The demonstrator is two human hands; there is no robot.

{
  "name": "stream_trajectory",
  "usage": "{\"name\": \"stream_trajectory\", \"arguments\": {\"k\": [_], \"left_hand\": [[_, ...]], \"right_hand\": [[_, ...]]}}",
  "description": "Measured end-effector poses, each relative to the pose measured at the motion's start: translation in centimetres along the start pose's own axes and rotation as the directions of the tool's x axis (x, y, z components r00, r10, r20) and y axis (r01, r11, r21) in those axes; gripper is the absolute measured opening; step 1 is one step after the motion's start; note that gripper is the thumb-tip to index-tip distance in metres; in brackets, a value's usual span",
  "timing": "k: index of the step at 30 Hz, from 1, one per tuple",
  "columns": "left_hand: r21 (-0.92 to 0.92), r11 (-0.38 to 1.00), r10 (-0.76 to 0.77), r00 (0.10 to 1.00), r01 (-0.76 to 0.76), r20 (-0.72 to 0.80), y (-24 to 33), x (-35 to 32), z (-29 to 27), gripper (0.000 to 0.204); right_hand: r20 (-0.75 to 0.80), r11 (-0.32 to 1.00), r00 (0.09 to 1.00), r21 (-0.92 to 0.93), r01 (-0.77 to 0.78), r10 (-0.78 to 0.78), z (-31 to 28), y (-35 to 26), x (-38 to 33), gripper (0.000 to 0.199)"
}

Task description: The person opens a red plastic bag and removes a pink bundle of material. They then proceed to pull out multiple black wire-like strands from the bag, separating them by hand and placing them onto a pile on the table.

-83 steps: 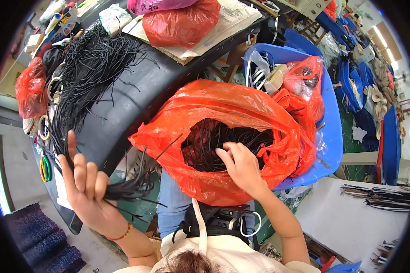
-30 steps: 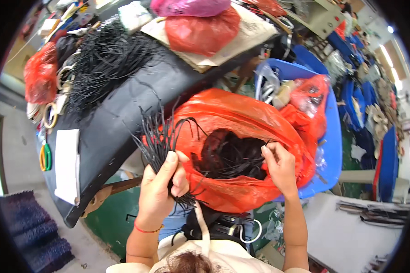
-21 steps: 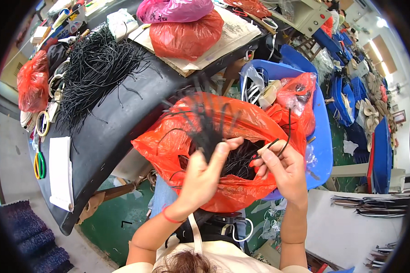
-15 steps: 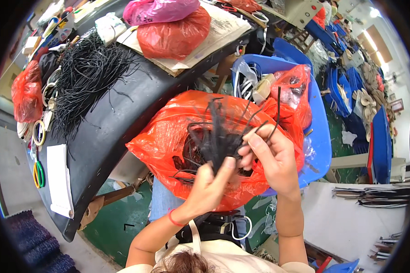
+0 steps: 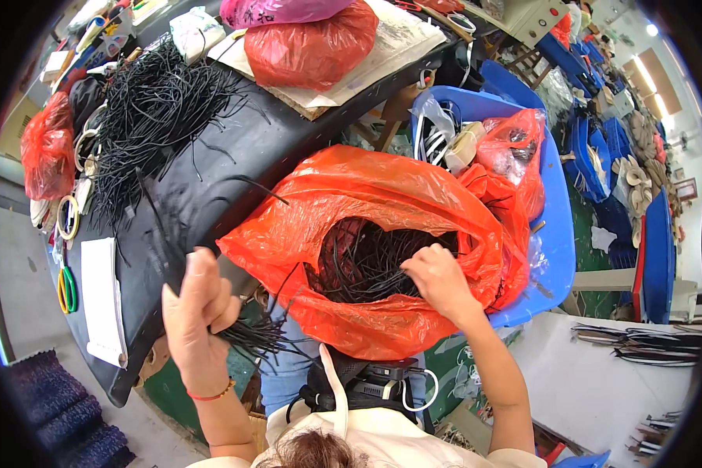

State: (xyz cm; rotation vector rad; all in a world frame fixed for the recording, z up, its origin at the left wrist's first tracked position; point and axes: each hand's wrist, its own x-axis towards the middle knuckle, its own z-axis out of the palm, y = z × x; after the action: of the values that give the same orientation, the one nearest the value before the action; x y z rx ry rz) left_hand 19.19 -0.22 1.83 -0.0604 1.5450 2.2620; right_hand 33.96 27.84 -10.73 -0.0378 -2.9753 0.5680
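My left hand point(image 5: 199, 320) is closed round a bundle of thin black cords point(image 5: 261, 335), left of the red plastic bag point(image 5: 366, 183). Ends of the bundle fan out beside the palm, and others blur above the fingers. The bag lies open over my lap, with a tangle of loose black cords point(image 5: 359, 261) inside. At the right side of its opening, my right hand point(image 5: 442, 282) has its fingers bent together over these cords. What those fingertips pinch, if anything, is too small to make out.
On the black padded bench point(image 5: 203, 175) lies a large heap of black cords point(image 5: 160, 109). A white paper pad point(image 5: 104, 304) rests near its front end. Behind the bag stands a blue bin point(image 5: 550, 265). A full red bag point(image 5: 312, 51) sits on a board at the back.
My left hand has swung left out of the bag's mouth with the cord bundle. My right hand has lowered to the loose cords in the bag. The view has shifted slightly.
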Motion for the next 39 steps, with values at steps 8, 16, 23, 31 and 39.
{"name": "stream_trajectory", "arguments": {"k": [8, 16, 23, 31, 39], "left_hand": [[-0.132, 0.903, -0.382, 0.906, 0.408, 0.182, -4.1, -1.2, 5.6, 0.030], [-0.101, 0.789, -0.527, 0.752, 0.606, 0.395, -7.0, -2.9, 7.6, 0.034], [-0.179, 0.818, -0.470, 0.815, 0.547, 0.339, -4.8, -3.7, 8.9, 0.029], [-0.496, 0.865, -0.072, 0.997, 0.069, 0.012, -0.8, -1.3, 3.2, 0.020], [-0.176, 0.984, 0.023, 0.998, -0.032, -0.051, 1.9, -1.0, 0.6, 0.020]], "right_hand": [[-0.296, 0.937, 0.904, 0.255, -0.237, 0.309, -7.5, -4.1, 1.2, 0.011], [-0.527, 0.975, 0.828, 0.197, -0.100, 0.191, -12.1, -11.3, 0.2, 0.024], [-0.544, 0.975, 0.825, 0.052, 0.217, -0.155, -6.7, -12.6, -0.7, 0.035], [-0.360, 0.982, 0.927, 0.108, 0.153, -0.105, -3.8, -10.8, -2.9, 0.027], [-0.034, 0.999, 0.999, -0.017, -0.037, 0.036, 1.1, -4.4, 1.9, 0.019]]}}
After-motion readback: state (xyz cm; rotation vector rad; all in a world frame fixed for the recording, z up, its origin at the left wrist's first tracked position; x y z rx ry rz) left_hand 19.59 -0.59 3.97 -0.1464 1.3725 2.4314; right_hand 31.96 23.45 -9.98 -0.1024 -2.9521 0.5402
